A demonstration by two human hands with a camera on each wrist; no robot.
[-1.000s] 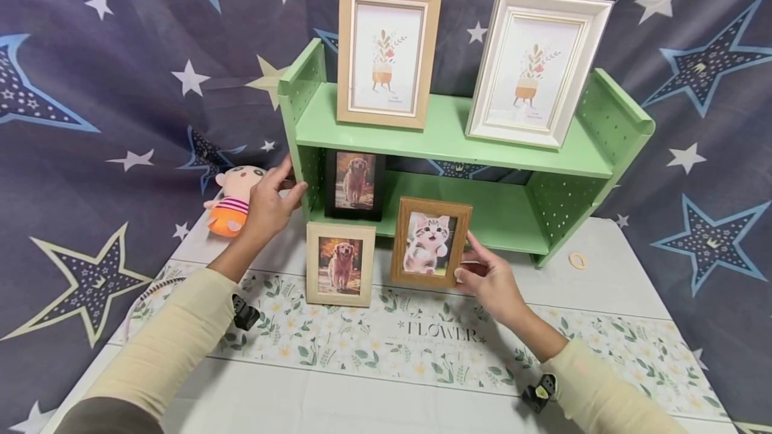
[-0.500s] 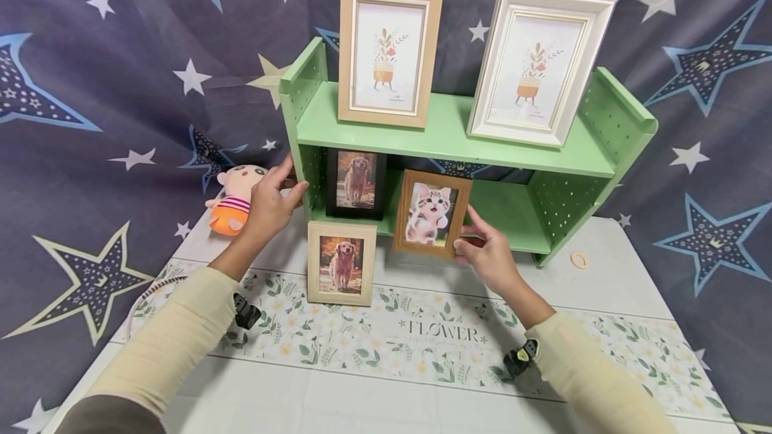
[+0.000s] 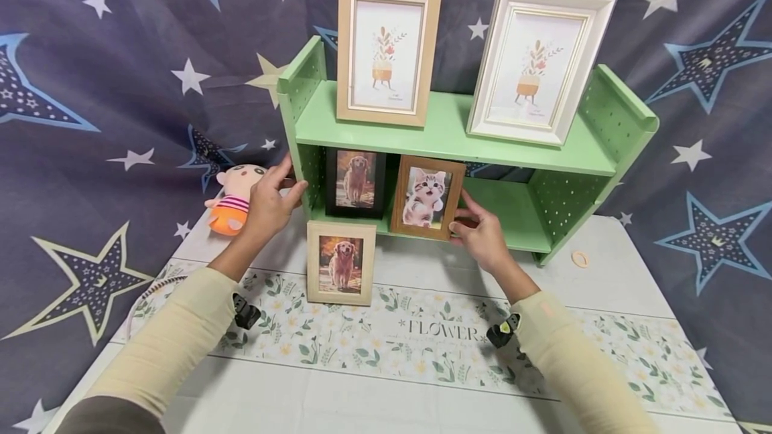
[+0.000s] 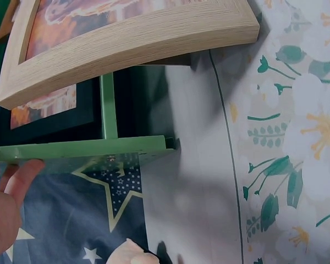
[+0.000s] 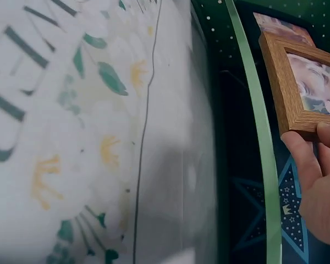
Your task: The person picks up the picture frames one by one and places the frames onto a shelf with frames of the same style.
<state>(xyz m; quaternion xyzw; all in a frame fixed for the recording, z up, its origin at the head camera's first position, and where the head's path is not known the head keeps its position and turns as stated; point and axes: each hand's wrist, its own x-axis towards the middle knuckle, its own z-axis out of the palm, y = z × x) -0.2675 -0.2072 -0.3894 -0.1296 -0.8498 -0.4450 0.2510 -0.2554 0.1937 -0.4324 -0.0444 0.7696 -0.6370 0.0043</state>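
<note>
My right hand (image 3: pixel 482 236) pinches the lower right edge of a brown wooden picture frame (image 3: pixel 399 196) with a kitten picture. This frame stands nearly upright at the front of the green shelf's (image 3: pixel 494 216) lower level, to the right of a black picture frame (image 3: pixel 381 186) with a dog picture. In the right wrist view, thumb and fingers (image 5: pixel 302 157) meet at the brown frame's corner. My left hand (image 3: pixel 268 203) rests against the shelf's left side panel, its fingers (image 4: pixel 25 179) touching the outer face. A pale wood picture frame (image 3: pixel 312 263) stands on the table before the shelf.
On the top level stand a tan picture frame (image 3: pixel 345 52) and a white picture frame (image 3: pixel 582 72). A plush toy (image 3: pixel 229 209) sits left of the shelf, behind my left wrist. A small ring (image 3: pixel 580 259) lies on the table to the right.
My right hand has lifted the brown frame away from me and slightly left, from in front of the shelf to its lower level. The left hand has kept its place.
</note>
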